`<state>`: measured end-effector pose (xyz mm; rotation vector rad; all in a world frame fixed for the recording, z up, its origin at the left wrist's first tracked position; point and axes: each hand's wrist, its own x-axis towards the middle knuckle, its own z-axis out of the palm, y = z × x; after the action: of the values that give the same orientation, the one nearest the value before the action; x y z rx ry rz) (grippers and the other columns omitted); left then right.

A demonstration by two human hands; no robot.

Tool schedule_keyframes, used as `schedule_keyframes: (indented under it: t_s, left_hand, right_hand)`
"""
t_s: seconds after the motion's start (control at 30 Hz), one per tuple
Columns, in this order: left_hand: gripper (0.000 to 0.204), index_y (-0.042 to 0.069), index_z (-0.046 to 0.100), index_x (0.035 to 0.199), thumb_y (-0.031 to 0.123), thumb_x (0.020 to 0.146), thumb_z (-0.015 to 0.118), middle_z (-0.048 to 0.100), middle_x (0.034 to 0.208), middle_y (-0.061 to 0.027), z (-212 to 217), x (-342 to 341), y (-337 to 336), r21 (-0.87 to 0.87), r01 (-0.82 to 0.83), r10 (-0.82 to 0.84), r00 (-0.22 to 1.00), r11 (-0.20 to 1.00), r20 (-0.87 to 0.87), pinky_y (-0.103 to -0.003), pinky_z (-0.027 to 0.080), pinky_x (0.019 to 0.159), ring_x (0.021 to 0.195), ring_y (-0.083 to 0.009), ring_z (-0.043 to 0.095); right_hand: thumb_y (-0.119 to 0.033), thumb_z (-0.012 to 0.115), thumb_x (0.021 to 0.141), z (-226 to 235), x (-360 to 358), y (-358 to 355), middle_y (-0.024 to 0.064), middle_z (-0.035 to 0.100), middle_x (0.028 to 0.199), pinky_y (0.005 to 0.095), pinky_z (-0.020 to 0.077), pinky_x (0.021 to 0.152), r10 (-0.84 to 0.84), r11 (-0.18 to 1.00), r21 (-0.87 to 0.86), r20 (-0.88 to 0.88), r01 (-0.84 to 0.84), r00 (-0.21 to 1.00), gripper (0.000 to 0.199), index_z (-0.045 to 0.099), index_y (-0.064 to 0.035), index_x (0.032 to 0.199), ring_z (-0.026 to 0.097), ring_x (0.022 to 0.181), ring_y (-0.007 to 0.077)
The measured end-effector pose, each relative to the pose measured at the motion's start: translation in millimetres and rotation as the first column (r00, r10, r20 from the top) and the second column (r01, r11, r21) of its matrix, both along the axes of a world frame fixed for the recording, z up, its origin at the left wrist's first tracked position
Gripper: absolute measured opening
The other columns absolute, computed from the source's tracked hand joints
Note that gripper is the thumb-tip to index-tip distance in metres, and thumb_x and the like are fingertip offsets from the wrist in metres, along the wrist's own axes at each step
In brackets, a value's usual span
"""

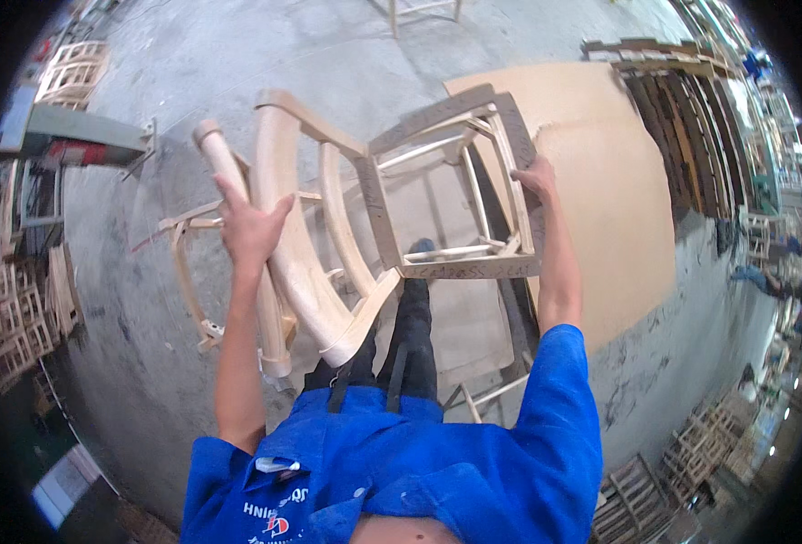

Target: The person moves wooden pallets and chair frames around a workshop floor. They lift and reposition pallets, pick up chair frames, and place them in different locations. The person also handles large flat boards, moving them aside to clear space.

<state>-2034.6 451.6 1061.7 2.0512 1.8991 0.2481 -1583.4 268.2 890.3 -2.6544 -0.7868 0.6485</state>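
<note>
An unfinished wooden chair [310, 272] with a curved back and an open seat frame is tilted in front of me. My left hand [253, 227] grips its wide top rail, thumb over the front and fingers partly hidden behind. At the far right side of the seat frame, my right hand [535, 179] is closed around the edge. Pencil-like marks show on the seat frame's wood. Just left of this chair, close to my left hand, is a second bare wooden chair [181, 258], partly covered by the first.
Large tan sheets [614, 199] lie on the grey concrete floor [192, 82] to the right. Stacked dark boards [686, 140] stand beyond them. A grey machine or bench [83, 131] juts in at the left, above piled wooden frames [15, 317]. More frames [704, 444] are stacked at lower right.
</note>
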Motion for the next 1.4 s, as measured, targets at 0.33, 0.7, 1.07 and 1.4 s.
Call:
schedule_keyframes:
  t_s: [0.33, 0.7, 1.07, 1.4]
  left_hand:
    - [0.112, -0.002, 0.006, 0.141, 0.047, 0.065, 0.072, 0.043, 0.121, -0.0325, -12, -21, -1, 0.077, 0.031, -0.028, 0.999, 0.997, -0.044, -0.045, 0.038, 0.094, 0.108, -0.0425, 0.048]
    - [0.09, -0.01, 0.028, 0.131, 0.029, 0.067, 0.078, 0.048, 0.121, -0.0241, -23, -22, 8, -0.081, 0.153, -0.109, 0.912, 0.985, 0.396, -0.037, 0.046, 0.089, 0.101, -0.0305, 0.055]
    - [0.079, -0.008, 0.031, 0.131, 0.036, 0.078, 0.068, 0.049, 0.12, -0.0273, 2, -22, -97, 0.308, 0.702, -0.72, 0.69, 0.643, -0.069, -0.044, 0.043, 0.092, 0.109, -0.0361, 0.05]
    - [0.076, 0.001, 0.024, 0.137, 0.018, 0.078, 0.068, 0.043, 0.127, -0.0176, -1, -33, -625, -0.165, 0.939, -0.508, -0.013, -0.303, 0.861, -0.034, 0.04, 0.091, 0.109, -0.0215, 0.049]
  right_hand:
    - [-0.026, 0.073, 0.05, -35, 24, 9, 0.018, 0.066, 0.08, 0.0356, 0.0506, 0.071, 0.066, 0.997, 0.032, -0.067, -0.064, 0.996, 0.042, 0.068, 0.0011, 0.082, 0.064, 0.079, 0.0268]
    - [-0.033, 0.07, 0.052, 60, 26, -207, 0.0199, 0.063, 0.078, 0.0373, 0.0489, 0.069, -0.162, 0.987, 0.015, 0.023, 0.161, 0.987, 0.045, 0.064, 0.0017, 0.08, 0.063, 0.076, 0.0281]
    - [-0.01, 0.071, 0.057, 145, -538, -627, 0.0097, 0.062, 0.084, 0.0316, 0.0471, 0.067, -0.944, -0.234, 0.319, -0.299, 0.918, -0.136, 0.043, 0.06, 0.0034, 0.096, 0.059, 0.077, 0.0192]
    - [-0.006, 0.071, 0.064, 127, -657, -627, 0.011, 0.054, 0.1, 0.0335, 0.042, 0.082, -0.363, -0.897, 0.434, -0.834, -0.089, -0.415, 0.044, 0.053, 0.0052, 0.103, 0.053, 0.094, 0.0233]
